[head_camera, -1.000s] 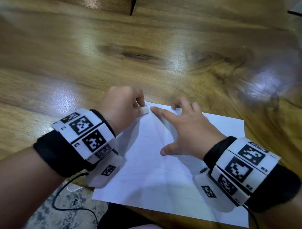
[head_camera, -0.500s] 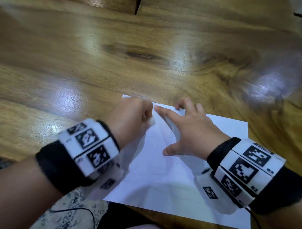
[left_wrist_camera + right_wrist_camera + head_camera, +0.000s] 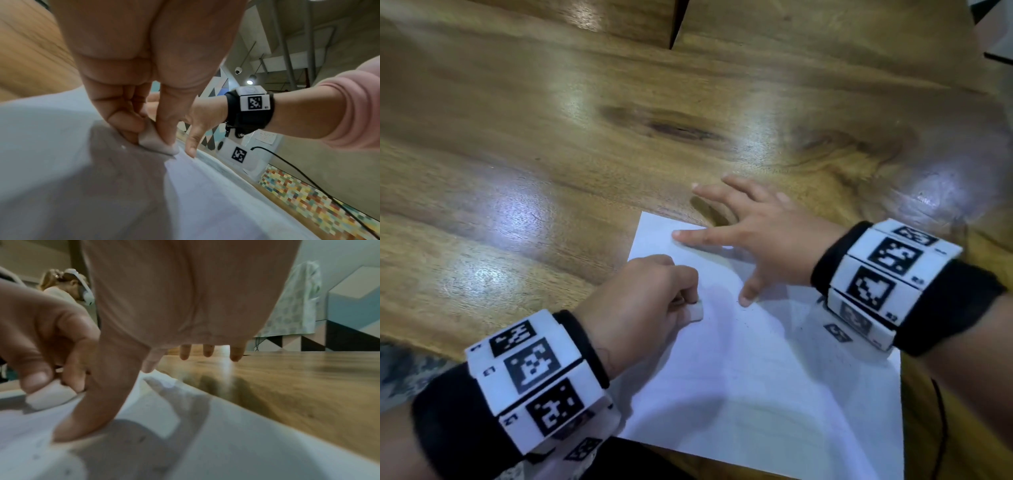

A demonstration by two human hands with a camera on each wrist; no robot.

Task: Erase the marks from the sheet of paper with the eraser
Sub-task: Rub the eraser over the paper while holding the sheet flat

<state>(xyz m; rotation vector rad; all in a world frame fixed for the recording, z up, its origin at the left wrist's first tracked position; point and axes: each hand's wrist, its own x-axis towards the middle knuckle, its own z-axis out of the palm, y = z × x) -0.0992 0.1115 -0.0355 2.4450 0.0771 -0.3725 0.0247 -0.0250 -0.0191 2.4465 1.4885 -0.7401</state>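
Note:
A white sheet of paper [image 3: 774, 370] lies on the wooden table [image 3: 551, 154] near its front edge. My left hand [image 3: 654, 298] pinches a small white eraser [image 3: 695, 313] and presses it onto the sheet's left part; the eraser [image 3: 158, 142] sits between thumb and fingers in the left wrist view, and it [image 3: 49, 395] also shows in the right wrist view. My right hand [image 3: 753, 236] lies spread, thumb and forefinger flat on the sheet's upper part, the other fingers over the table. Tiny dark specks dot the paper [image 3: 144, 443]; any marks are too faint to make out.
Broad glossy wood stretches to the left and far side of the sheet. A gap between table boards [image 3: 678, 24] runs at the top. A black cable [image 3: 941, 428] trails by my right forearm. Another person [image 3: 68, 287] is behind.
My left hand has dragged the eraser from the sheet's top corner down toward me. My right hand has slid up, its fingers now reaching past the top edge.

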